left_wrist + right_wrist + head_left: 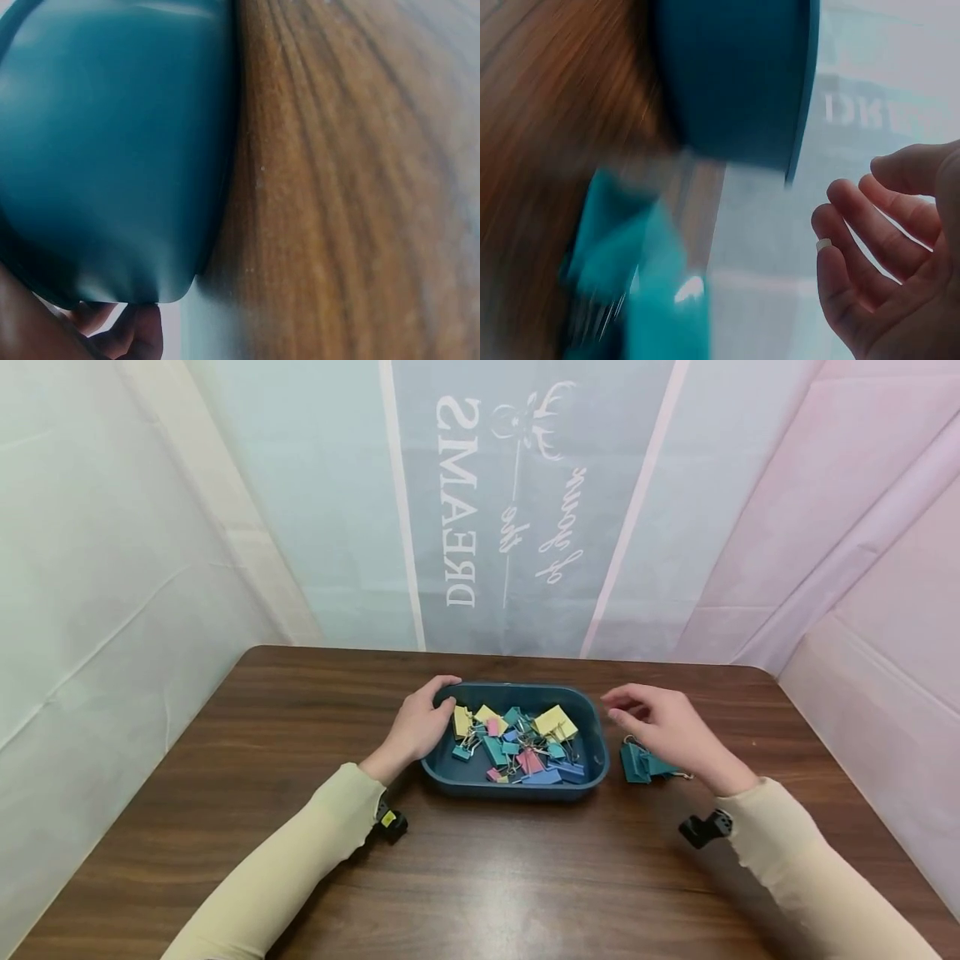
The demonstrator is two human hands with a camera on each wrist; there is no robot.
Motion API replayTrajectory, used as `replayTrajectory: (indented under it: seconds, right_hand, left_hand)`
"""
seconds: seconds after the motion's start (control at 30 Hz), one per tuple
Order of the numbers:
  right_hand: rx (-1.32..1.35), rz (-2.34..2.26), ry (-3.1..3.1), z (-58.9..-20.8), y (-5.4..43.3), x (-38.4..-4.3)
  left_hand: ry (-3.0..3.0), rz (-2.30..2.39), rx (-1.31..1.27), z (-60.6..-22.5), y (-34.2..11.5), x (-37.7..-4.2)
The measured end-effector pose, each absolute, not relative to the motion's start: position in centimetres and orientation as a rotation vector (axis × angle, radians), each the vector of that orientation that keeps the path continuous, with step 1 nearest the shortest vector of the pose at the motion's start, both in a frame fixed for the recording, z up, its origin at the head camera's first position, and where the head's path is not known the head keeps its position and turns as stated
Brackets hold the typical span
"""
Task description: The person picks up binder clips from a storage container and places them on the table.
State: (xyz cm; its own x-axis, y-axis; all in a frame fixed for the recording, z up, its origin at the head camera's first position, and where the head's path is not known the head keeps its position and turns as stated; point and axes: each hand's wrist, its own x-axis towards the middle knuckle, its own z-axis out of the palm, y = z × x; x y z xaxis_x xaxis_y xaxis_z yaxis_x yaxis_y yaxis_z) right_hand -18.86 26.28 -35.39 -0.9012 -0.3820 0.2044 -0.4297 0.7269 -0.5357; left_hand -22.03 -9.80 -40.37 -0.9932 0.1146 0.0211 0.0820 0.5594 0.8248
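A dark teal plastic bin sits on the wooden table, holding several binder clips in yellow, pink, blue and teal. At its left end, my left hand grips the rim, thumb at the inner side and fingers round the far corner. The left wrist view shows the bin's outer wall with fingertips at its edge. My right hand hovers right of the bin, fingers loosely bent, holding nothing. Below it lie several larger teal binder clips, partly hidden by the hand and blurred in the right wrist view.
The brown wooden table has its far edge just behind the bin. A printed curtain hangs beyond it, and pale cloth walls stand at both sides. Each wrist wears a small black camera.
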Motion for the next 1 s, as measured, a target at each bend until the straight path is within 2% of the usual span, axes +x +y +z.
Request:
replayTrajectory:
  seconds: [0.47, 0.7, 1.0]
  right_hand:
    - [1.066, 0.78, -2.883, -35.2, 16.2, -20.2]
    - [1.165, 0.709, -2.99, -35.6, 12.2, -20.7]
    - [1.187, 0.352, -3.086, -36.2, 8.5, -21.1]
  left_hand:
    - [2.753, 1.432, 0.198, -40.6, -9.8, -22.4]
    - [2.751, 1.409, 0.206, -40.6, -10.1, -22.3]
    - [2.767, 1.397, 0.233, -40.2, -10.1, -22.1]
